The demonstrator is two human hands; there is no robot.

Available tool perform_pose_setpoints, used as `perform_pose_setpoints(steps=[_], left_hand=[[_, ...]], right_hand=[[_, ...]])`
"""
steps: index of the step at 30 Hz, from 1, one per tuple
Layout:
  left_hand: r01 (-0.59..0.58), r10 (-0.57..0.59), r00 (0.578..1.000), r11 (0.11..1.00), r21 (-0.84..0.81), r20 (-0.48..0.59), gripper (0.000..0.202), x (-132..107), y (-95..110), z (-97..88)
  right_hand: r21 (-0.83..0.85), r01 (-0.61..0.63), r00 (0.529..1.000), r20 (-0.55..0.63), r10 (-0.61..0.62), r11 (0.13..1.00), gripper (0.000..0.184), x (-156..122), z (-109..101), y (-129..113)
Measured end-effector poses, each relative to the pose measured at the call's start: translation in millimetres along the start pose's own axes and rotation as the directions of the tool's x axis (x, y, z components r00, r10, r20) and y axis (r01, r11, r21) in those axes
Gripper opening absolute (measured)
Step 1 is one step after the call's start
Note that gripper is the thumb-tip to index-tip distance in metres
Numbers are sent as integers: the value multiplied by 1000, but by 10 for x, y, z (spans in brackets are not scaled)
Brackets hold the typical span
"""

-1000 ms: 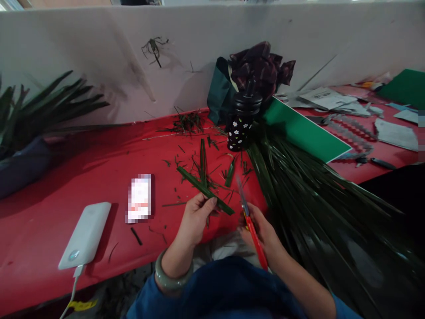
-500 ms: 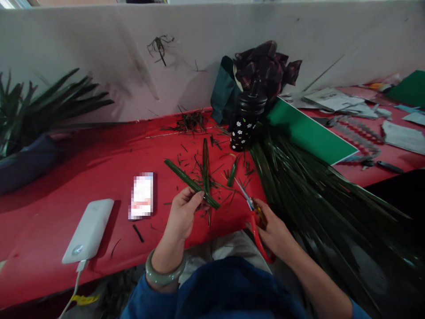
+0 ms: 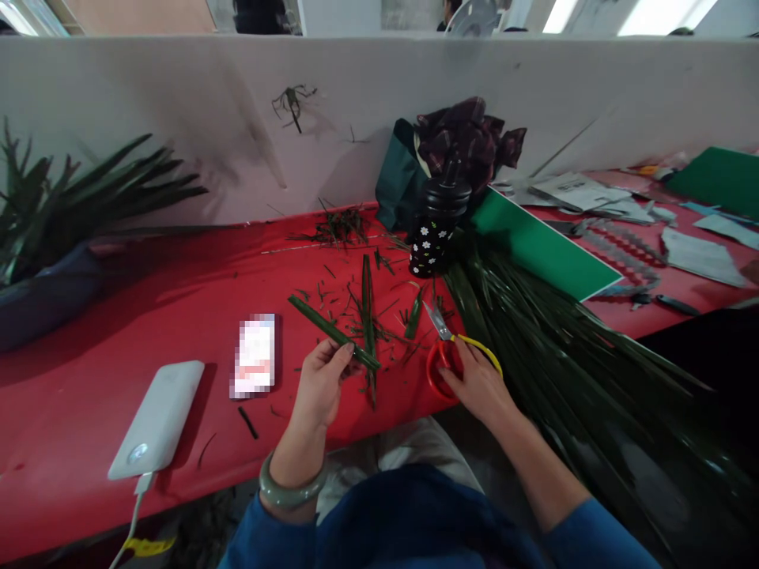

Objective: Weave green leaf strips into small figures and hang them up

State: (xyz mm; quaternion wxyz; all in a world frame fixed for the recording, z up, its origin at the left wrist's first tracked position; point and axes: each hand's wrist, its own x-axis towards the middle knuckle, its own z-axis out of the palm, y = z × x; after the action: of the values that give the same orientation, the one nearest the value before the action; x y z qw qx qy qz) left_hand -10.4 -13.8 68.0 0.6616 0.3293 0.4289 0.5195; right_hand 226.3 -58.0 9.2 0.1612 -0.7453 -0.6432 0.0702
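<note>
My left hand (image 3: 326, 378) pinches a green leaf strip (image 3: 323, 322) between thumb and fingers, the strip slanting from upper left to lower right. It crosses over a second leaf strip (image 3: 368, 304) that lies lengthwise on the red table. My right hand (image 3: 477, 385) has its fingers on the handles of a pair of scissors (image 3: 439, 325), one loop red and the other yellow. The scissors lie low over the table's front edge, blades pointing up and left. Beside the blades is a short leaf piece (image 3: 413, 318) among scattered trimmings.
A phone (image 3: 254, 356) and a white power bank (image 3: 159, 419) with a cable lie left on the red table (image 3: 148, 316). At the back stands a black flowered tumbler (image 3: 432, 233) before a dark green bag (image 3: 398, 178). Long leaves (image 3: 551, 340) and a green board (image 3: 542, 241) spread rightward.
My right hand has turned palm down, and the scissors have swung from hanging by the edge to lying flatter at the table, handles spread. My left hand still holds the strip, shifted slightly left.
</note>
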Motion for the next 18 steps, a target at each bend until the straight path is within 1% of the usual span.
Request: perform_pose_setpoints(steps=[3, 5, 9, 12, 14, 16, 18], left_hand=[[0, 0, 1000, 1000, 1, -14, 16, 13, -17, -31], [-2, 3, 1000, 1000, 3, -11, 16, 26, -29, -47], [-28, 28, 1000, 1000, -3, 0, 15, 42, -24, -88], [-34, 34, 999, 999, -11, 4, 15, 39, -14, -126], [-23, 23, 1000, 1000, -13, 8, 15, 34, -14, -150], [-11, 11, 1000, 1000, -25, 6, 14, 31, -19, -173], [-4, 4, 1000, 999, -44, -1, 14, 32, -20, -195]], right_hand=[[-90, -28, 995, -100, 19, 996, 54, 48, 67, 70], [-127, -20, 993, -118, 5, 992, 52, 73, 85, 107], [-170, -9, 998, -69, -3, 985, 47, 62, 19, 97], [-198, -65, 996, 40, 74, 978, 43, 47, -59, 57], [-193, -91, 990, 86, 109, 977, 40, 47, -99, 50], [-138, -63, 996, 59, 71, 988, 38, 24, -133, 61], [-45, 22, 1000, -5, -22, 999, 35, -77, -170, 70]])
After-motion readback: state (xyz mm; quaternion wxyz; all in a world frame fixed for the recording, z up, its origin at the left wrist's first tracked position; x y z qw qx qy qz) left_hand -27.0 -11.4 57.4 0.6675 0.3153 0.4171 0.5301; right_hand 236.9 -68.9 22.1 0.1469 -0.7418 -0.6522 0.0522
